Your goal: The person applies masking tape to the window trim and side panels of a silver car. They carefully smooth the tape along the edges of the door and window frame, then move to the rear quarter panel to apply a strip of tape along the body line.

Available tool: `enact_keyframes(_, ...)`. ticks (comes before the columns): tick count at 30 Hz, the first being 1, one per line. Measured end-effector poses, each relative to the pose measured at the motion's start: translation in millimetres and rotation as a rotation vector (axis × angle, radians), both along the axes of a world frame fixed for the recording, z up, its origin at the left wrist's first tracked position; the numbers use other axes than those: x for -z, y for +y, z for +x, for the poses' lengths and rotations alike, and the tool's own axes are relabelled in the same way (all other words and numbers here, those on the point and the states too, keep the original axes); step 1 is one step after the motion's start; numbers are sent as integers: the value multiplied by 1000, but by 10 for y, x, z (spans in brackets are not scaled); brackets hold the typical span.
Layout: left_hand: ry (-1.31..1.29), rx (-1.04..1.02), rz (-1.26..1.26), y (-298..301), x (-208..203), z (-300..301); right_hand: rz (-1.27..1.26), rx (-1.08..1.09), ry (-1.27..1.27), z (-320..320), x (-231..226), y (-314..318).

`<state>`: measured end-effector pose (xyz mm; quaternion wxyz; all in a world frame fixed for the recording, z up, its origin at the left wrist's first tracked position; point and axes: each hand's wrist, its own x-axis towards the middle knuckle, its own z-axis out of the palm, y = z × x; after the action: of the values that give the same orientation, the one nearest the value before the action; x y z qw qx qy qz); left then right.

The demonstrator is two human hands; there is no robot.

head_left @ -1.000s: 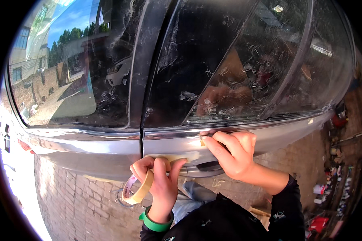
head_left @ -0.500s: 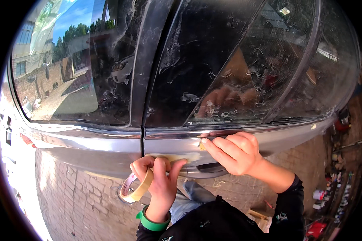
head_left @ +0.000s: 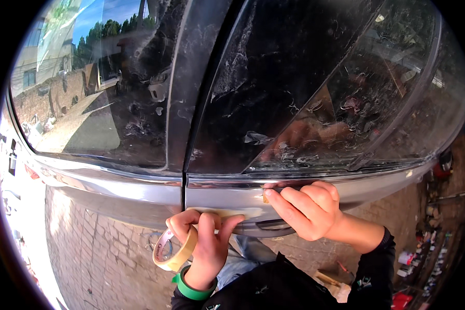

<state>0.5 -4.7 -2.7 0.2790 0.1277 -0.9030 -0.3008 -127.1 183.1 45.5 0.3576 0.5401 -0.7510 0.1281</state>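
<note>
A grey car door [head_left: 212, 193] stands in front of me, with a strip of chrome trim [head_left: 219, 183] under its window. My left hand [head_left: 207, 240] is closed on a roll of masking tape [head_left: 183, 254], fingers through the ring. Its fingertips are beside a pale, cream-coloured patch [head_left: 245, 212] on the door near the panel gap. My right hand [head_left: 313, 211] is closed, with thumb and forefinger by the lower edge of the trim. A small tan piece of tape [head_left: 266, 198] shows at those fingertips. A green roll or band [head_left: 194, 290] circles my left wrist.
The dark door handle [head_left: 274, 226] lies just below my right hand. Smudged windows [head_left: 274, 88] fill the upper view. Brick paving [head_left: 103, 243] stretches below the car. Bottles and cans [head_left: 408, 258] stand along the right side, near a red object [head_left: 401, 299].
The view has shifted, so the trim and both hands appear slightly lower. Both hands keep nearly the same place on the door and the same hold.
</note>
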Motion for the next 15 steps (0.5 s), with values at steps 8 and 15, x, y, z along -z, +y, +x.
enact_keyframes(8,-17,28,-11,13,-10,8,35,7,-73,-3,1,96)
enact_keyframes(15,-3,0,24,46,-3,-10,2,12,-79,15,14,76)
